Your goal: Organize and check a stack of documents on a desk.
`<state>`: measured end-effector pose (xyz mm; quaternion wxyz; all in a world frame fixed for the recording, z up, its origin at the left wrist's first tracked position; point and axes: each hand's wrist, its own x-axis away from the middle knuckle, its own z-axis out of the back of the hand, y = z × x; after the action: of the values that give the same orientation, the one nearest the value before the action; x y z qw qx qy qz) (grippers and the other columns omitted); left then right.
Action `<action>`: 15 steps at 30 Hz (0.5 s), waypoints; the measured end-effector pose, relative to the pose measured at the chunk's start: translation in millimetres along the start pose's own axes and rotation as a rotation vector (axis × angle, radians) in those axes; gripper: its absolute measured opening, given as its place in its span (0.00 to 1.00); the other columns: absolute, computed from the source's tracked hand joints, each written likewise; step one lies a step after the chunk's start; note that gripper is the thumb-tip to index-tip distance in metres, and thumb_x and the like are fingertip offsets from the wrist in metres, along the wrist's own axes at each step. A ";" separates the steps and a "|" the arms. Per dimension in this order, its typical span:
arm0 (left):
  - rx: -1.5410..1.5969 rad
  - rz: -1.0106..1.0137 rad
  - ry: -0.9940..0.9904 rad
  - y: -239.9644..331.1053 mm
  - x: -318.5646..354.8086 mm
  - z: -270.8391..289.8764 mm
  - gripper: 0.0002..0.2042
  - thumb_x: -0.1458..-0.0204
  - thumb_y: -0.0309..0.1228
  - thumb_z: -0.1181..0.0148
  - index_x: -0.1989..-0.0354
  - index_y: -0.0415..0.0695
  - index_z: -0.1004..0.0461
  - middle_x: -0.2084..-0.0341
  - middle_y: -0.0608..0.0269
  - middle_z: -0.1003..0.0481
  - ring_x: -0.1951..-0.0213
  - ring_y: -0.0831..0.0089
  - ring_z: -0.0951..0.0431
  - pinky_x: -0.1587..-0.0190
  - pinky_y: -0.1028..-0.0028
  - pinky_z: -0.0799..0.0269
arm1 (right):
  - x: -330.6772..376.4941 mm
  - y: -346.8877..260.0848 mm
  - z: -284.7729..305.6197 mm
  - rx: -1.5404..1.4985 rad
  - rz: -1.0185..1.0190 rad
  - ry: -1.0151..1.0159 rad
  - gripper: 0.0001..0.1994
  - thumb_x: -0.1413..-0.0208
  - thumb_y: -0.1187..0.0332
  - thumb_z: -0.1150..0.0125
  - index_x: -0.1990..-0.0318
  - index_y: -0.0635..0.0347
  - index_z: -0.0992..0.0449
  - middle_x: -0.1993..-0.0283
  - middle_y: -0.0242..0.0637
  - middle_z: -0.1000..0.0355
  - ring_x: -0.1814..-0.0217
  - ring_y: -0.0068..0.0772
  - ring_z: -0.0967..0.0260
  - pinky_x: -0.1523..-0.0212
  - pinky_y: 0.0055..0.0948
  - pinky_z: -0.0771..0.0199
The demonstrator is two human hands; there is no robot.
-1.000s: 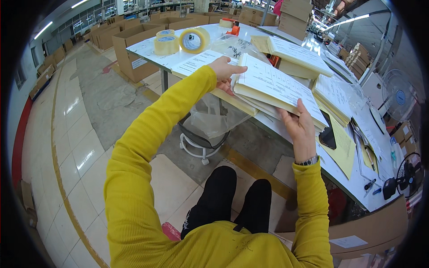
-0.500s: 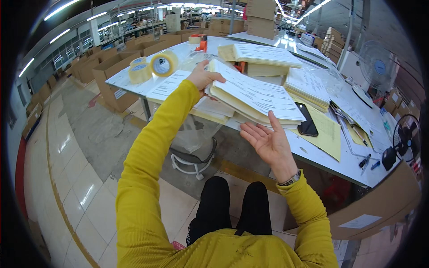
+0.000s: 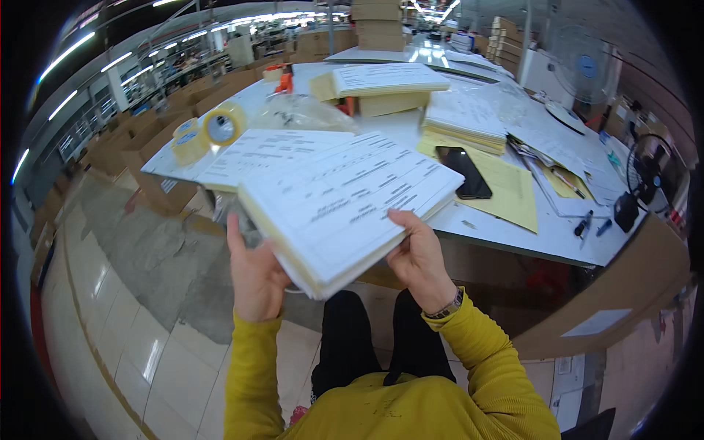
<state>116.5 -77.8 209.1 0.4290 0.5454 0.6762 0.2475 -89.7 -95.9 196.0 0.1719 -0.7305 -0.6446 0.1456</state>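
Head view. At the centre of the frame, a thick stack of printed sheets (image 3: 345, 209) is held tilted, its near corner pointing down toward the person's knees. The right hand (image 3: 419, 262), right of centre, grips the stack's near right edge, thumb laid on the top sheet and fingers beneath; a wristwatch (image 3: 447, 305) is on that wrist. The left hand (image 3: 257, 282), left of centre, is spread wide, thumb raised clear of the paper, fingers at the stack's lower left edge. I cannot tell whether their hidden tips bear on it.

Behind the stack, the white table (image 3: 566, 248) crosses the frame. Noted on it: further printed sheets (image 3: 268, 150) left of centre; two tape rolls (image 3: 224, 125), side by side, farther left; a clear plastic bag (image 3: 304, 111) and an orange-red tape dispenser (image 3: 284, 79) at upper centre-left; a paper pile (image 3: 392, 78) at upper centre; another pile (image 3: 463, 121) right of it. A black phone (image 3: 464, 173) lies on yellow paper (image 3: 512, 202), right of centre. A black fan (image 3: 645, 176) stands at the right edge, above a cardboard box (image 3: 623, 290).
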 end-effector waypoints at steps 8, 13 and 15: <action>0.449 0.416 -0.352 -1.6 -20.8 59.2 0.42 0.48 0.62 0.61 0.38 0.33 0.48 0.42 0.48 0.40 0.43 0.59 0.37 0.42 0.61 0.41 | 24.7 -63.8 11.0 0.310 -0.153 -0.131 0.20 0.54 0.78 0.46 0.51 0.75 0.36 0.55 0.48 0.30 0.55 0.38 0.28 0.53 0.33 0.25; 0.054 0.522 -0.503 -30.6 -19.1 31.6 0.28 0.44 0.38 0.51 0.42 0.29 0.45 0.48 0.50 0.33 0.49 0.66 0.31 0.46 0.70 0.35 | 32.9 -103.4 5.1 0.569 -0.095 -0.181 0.21 0.55 0.79 0.46 0.51 0.76 0.37 0.55 0.48 0.31 0.58 0.36 0.26 0.56 0.29 0.23; -0.059 0.526 -0.515 -28.5 -23.3 20.5 0.27 0.46 0.33 0.47 0.43 0.29 0.45 0.50 0.50 0.33 0.50 0.68 0.30 0.48 0.72 0.34 | 26.5 -111.8 3.0 0.664 -0.065 -0.257 0.23 0.56 0.79 0.45 0.50 0.76 0.38 0.53 0.48 0.31 0.56 0.36 0.27 0.54 0.30 0.24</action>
<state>119.8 -110.6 183.1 0.5225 0.7324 0.3752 0.2231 -187.3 -57.2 242.5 0.3220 -0.5895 -0.6014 0.4326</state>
